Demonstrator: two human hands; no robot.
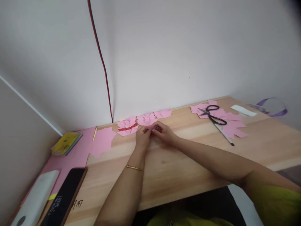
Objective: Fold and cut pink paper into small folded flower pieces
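Observation:
My left hand (143,137) and my right hand (163,132) meet over the middle of the wooden table, fingertips pinched together. Between them shows a sliver of a small pink paper piece (151,127), mostly hidden by the fingers. Just beyond the hands, by the wall, lie folded pink paper shapes (147,119), one with a red strip (127,127) across it. On the right, black-handled scissors (211,114) rest on a pile of pink paper cutouts (231,125). A pencil (224,134) lies beside them, its dark end pointing toward me.
At the left are pink sheets (102,142), a yellow packet (66,142), a white device (37,197) and a dark phone (64,196). A white strip (243,110) lies at the far right, near a purple ribbon loop (272,106). A red-black cable (103,62) hangs down the wall.

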